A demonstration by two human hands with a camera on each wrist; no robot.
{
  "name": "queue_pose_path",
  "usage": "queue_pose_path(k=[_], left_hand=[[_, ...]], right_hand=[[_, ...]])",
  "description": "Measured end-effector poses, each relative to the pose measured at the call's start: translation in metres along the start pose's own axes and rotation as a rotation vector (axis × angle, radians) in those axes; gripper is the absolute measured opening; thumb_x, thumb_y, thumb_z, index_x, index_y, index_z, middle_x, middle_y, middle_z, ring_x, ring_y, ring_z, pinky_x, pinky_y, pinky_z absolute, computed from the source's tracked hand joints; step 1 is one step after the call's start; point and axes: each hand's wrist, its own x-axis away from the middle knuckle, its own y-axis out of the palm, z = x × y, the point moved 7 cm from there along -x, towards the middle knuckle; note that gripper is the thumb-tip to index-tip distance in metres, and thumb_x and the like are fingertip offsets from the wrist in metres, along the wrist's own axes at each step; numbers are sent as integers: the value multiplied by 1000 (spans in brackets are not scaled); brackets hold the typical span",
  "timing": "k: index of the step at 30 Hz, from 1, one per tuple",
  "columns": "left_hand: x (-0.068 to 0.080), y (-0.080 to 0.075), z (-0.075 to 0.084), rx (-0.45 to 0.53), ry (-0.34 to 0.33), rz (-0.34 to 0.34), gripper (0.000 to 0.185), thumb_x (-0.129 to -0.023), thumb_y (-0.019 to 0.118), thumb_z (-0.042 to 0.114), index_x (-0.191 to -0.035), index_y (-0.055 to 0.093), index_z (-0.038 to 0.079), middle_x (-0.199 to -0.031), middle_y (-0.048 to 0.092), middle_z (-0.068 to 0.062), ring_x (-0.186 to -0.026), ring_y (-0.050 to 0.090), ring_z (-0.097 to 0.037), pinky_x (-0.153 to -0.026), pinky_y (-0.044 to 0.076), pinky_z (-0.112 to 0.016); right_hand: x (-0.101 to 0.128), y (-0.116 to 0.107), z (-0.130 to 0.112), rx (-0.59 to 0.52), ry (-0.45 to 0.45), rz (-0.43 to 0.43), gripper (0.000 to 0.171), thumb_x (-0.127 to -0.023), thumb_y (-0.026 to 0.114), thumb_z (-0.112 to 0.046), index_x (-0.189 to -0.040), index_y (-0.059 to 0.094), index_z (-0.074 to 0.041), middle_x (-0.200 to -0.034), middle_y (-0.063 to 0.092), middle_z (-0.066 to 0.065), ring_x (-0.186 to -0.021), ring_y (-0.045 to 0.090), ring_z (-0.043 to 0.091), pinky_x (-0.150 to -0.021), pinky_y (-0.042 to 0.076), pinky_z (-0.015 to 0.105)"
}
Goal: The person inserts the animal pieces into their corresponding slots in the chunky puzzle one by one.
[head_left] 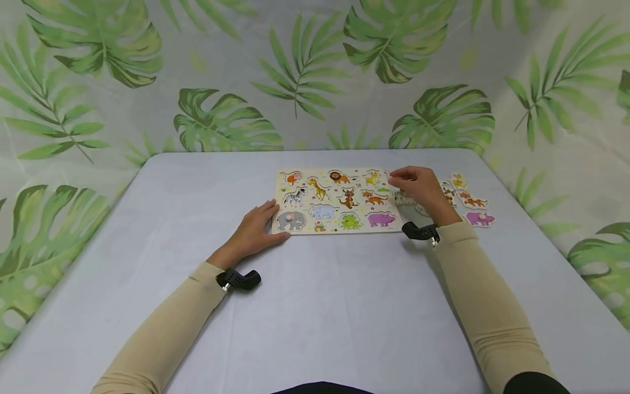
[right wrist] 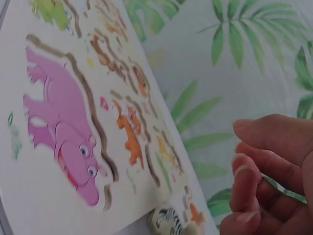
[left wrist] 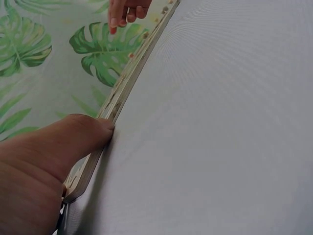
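Observation:
A wooden animal puzzle board [head_left: 332, 207] lies flat on the table, with cut-out slots showing printed animals. In its lower left slot sits an elephant piece [head_left: 291, 220] with a small knob. My left hand [head_left: 253, 229] rests against the board's near left corner; the thumb [left wrist: 93, 137] touches the front edge. My right hand [head_left: 420, 189] hovers by the board's upper right edge, its fingers loosely bent and nothing visible between them in the right wrist view. A zebra piece [right wrist: 166, 223] lies just off the board's right side, partly hidden by that hand in the head view.
Several loose animal pieces lie right of the board, among them a purple hippo piece [head_left: 479, 219], a tiger piece [head_left: 473, 200] and a yellow piece [head_left: 458, 179]. A white cloth covers the table [head_left: 315, 306]. Behind it hangs a leaf-patterned curtain [head_left: 315, 76].

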Motion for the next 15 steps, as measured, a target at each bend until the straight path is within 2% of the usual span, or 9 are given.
queue_pose_path(k=[8, 15], left_hand=[[0, -1, 1, 14, -7, -9, 87, -84, 71, 45, -148, 34, 0, -157, 24, -15, -144, 19, -38, -117, 16, -52], [0, 0, 1, 14, -5, -7, 86, -84, 70, 45, -148, 34, 0, -157, 25, -15, -144, 19, -38, -117, 15, -51]], right_hand=[[-2, -6, 17, 15, 98, 83, 45, -91, 66, -39, -122, 64, -7, -122, 58, 13, -105, 53, 27, -88, 47, 41], [-1, -12, 28, 61, 101, 124, 38, -93, 64, -32, -121, 65, -5, -125, 57, 14, -113, 50, 27, -94, 43, 43]])
